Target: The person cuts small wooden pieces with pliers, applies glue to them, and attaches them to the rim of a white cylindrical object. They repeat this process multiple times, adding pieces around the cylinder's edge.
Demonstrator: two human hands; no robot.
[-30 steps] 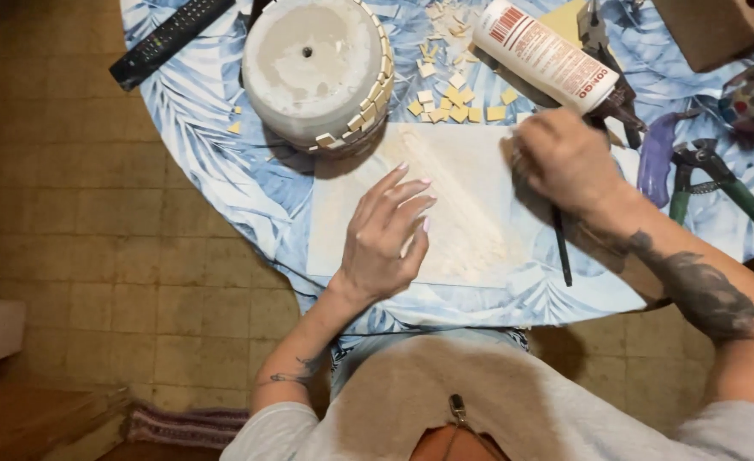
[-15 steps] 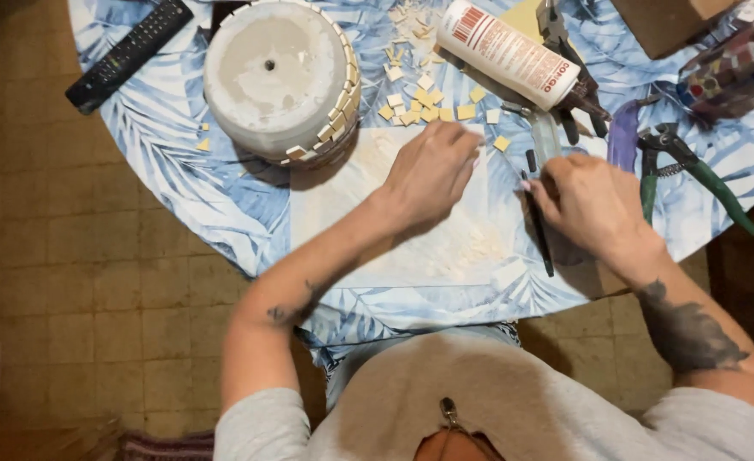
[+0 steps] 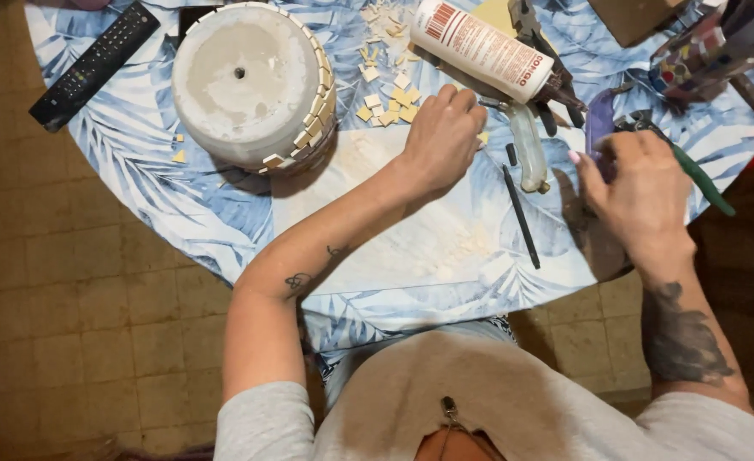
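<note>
left hand (image 3: 441, 137) on tile pieces (image 3: 385, 98) | right hand (image 3: 641, 188) near table edge (image 3: 445, 307)

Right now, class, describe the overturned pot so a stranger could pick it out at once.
Start at the round table with the blue leaf-print cloth. Near its far left part, right of the black remote control, stands the upturned pot. Alone there, it is big, pale grey and round, with a centre hole and small cream tiles along its side.
</note>
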